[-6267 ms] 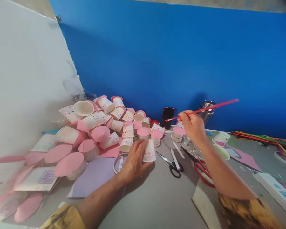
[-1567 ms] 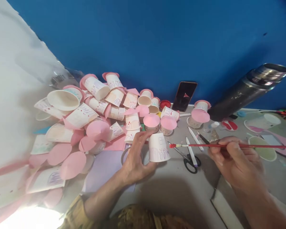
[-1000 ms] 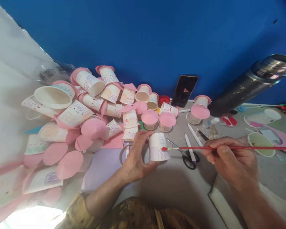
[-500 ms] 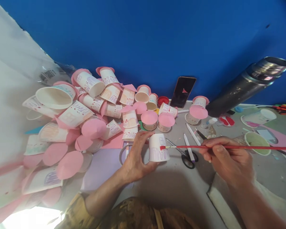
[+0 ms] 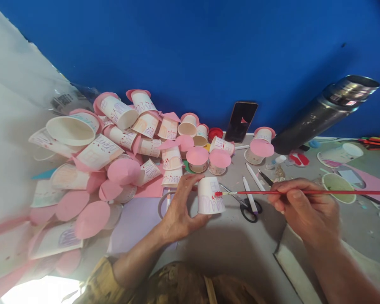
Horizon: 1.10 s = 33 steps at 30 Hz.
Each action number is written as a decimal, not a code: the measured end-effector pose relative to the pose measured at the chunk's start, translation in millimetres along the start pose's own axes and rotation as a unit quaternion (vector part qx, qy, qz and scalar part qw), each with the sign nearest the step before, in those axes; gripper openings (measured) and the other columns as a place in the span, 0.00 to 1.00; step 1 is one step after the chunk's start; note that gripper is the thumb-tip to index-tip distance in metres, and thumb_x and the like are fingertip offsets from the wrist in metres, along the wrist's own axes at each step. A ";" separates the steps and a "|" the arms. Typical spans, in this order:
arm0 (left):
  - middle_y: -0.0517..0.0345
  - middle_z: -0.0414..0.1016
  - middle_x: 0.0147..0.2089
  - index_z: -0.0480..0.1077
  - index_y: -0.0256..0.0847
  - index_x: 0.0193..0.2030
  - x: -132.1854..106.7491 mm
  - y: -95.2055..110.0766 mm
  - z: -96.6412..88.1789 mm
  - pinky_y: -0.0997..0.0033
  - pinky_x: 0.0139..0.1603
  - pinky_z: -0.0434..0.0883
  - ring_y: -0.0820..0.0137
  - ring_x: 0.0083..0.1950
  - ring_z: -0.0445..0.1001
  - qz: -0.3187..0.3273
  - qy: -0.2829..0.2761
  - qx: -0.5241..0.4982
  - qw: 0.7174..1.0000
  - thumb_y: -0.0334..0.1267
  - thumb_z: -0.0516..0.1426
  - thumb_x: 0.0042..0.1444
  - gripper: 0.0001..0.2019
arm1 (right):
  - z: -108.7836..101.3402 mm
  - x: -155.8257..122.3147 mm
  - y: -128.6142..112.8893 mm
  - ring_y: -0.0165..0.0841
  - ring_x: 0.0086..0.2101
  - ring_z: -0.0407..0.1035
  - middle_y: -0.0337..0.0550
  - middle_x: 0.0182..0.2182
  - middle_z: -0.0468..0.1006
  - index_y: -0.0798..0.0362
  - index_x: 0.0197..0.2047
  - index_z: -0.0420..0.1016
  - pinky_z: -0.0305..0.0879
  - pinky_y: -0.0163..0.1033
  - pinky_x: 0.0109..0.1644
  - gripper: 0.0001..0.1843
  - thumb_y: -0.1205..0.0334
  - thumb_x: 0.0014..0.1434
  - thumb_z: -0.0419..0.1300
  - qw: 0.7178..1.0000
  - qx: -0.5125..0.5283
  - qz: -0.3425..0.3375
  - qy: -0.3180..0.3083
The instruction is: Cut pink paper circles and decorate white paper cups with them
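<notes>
My left hand (image 5: 179,207) is closed around an upside-down white paper cup (image 5: 209,197) standing on the grey table (image 5: 234,253); the cup has purple scribbles and a few red dabs. My right hand (image 5: 304,209) pinches a long red paintbrush (image 5: 304,192), held level. Its red-loaded tip (image 5: 218,194) touches the cup's right side. To the left, a heap of decorated paper cups with pink paper discs (image 5: 123,143) is piled up.
Black-handled scissors (image 5: 245,204) and white pens (image 5: 253,177) lie just right of the cup. A phone (image 5: 240,121) leans on the blue wall, beside a tilted steel flask (image 5: 326,112). A green-filled cup (image 5: 337,185), paint pots (image 5: 297,159) and coloured sticks (image 5: 378,141) sit at right.
The brush tip came in from the right, met the cup's side and left red dabs there. My left hand has kept its hold on the cup.
</notes>
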State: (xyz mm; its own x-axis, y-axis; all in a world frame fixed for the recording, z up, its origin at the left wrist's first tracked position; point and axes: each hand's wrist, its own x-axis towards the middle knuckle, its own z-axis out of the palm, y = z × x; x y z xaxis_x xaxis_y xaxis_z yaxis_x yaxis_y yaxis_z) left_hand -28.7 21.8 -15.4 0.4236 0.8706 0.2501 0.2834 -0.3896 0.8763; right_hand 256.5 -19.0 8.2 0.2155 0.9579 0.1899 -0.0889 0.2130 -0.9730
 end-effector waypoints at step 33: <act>0.48 0.64 0.70 0.62 0.50 0.68 0.7 -2.2 2.5 0.49 0.67 0.69 0.52 0.71 0.65 -0.052 0.005 -0.131 0.990 0.32 0.67 0.51 0.38 | -10.6 2.5 1.8 0.32 0.23 0.71 0.43 0.27 0.83 0.49 0.36 0.82 0.67 0.37 0.23 0.07 0.55 0.64 0.69 0.999 0.004 0.012 0.044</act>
State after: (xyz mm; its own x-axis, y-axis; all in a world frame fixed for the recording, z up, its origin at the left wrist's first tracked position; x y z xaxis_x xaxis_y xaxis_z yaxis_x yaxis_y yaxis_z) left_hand -26.9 22.5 -18.2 0.3956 0.9051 0.1560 0.0911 -0.2077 0.9739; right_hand 267.1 -18.3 5.5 0.2972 0.9423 0.1539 -0.1031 0.1920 -0.9760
